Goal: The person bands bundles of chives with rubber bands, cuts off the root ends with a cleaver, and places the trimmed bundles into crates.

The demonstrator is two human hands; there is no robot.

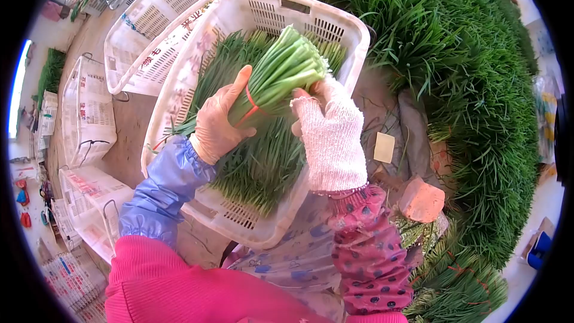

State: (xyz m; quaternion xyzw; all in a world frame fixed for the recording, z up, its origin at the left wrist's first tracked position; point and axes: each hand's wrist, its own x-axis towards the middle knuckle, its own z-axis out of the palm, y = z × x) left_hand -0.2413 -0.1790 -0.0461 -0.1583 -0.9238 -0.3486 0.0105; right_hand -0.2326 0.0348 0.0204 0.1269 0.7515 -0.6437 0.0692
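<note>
Two hands are closed on one bunch (281, 75) of green stems, above the crate (359, 33). Your left hand (218, 121), in a thin glove, goes around it beside the red band (252, 98); your right hand (332, 137), in a knitted glove, holds it near the pale ends. How strongly each one presses, I cannot tell.

The first risk, I judge, is the band. It looks narrow, so if you pull the stems unevenly, it may slide or snap, and then the bunch opens. The outer stems near your right fingers seem the most easy to lose, because nothing ties them at that end.

A second risk is too much pressure: the leaves are soft, and your left palm may bend or crush them. The rough knit of your right glove may also catch on the cut ends and draw some out.

Below lie other greens (257, 167) in the crate. If the bunch falls there, its stems may mix with them. Your blue sleeve (164, 173) is close to the crate's rim, so it could rub or disturb the leaves there.
</note>
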